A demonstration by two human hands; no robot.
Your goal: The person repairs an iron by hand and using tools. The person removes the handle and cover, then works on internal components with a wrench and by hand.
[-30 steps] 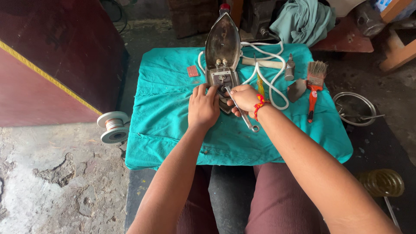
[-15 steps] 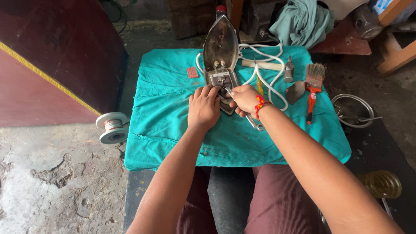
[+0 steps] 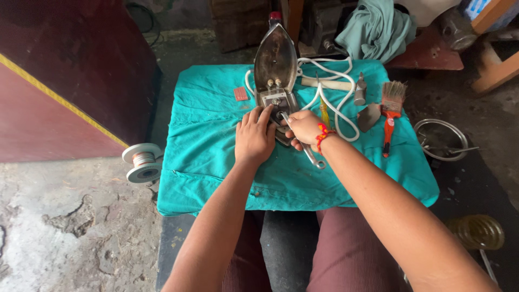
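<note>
An opened electric iron lies on a teal cloth, its bare metal soleplate pointing away from me and its white cord looping to the right. My left hand rests on the iron's rear end, fingers pressing on the terminal block. My right hand, with a red thread at the wrist, grips a metal spanner whose head sits on a fitting at the rear of the iron; its handle sticks out toward me.
Right of the iron lie a yellow-handled screwdriver, a paintbrush with an orange handle and small metal parts. A wire spool stands on the floor at left, a steel bowl at right, a dark red cabinet at left.
Both hands stay at the rear of the iron with only slight shifts; the spanner remains on the fitting. The view has shifted a little.
</note>
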